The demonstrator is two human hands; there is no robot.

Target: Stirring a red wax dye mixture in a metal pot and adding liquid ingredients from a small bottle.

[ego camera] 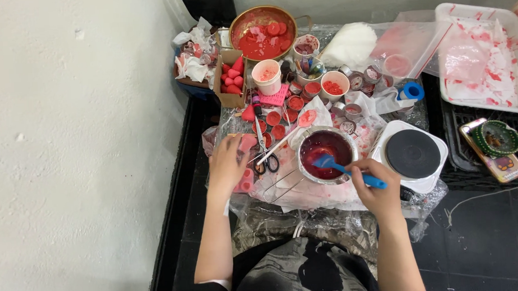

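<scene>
Head view, looking down on a low worktop (331, 197) covered in clear plastic sheet. We see both forearms reaching forward from the bottom edge, the elbows bent and held apart. The right hand (378, 188) is curled in a closed grip around the handle of a blue spatula (346, 170); the wrist is turned inward, so the handle slants up to the left and the blade dips into a small metal pot (327, 153) filled with dark red liquid. The pot stands at the middle of the worktop, just left of a white electric hotplate (411, 154) with a black round plate, and its wire handle points toward the left hand. The left hand (228, 164) lies palm down with the fingers loosely together, resting on a pink mould (246, 163) at the left edge of the worktop; whether it grips the mould or merely presses on it, we cannot tell. Between the two hands lie black-handled scissors (265, 157) and a white spoon (290, 132) stained red. Farther back stand a brass-coloured pan (264, 32) holding red pieces, a cardboard box (231, 77) of red shapes, a white cup (266, 76), and many small round tins (295, 102) filled with red. A white tray (481, 54) spattered with red sits at the far right.
</scene>
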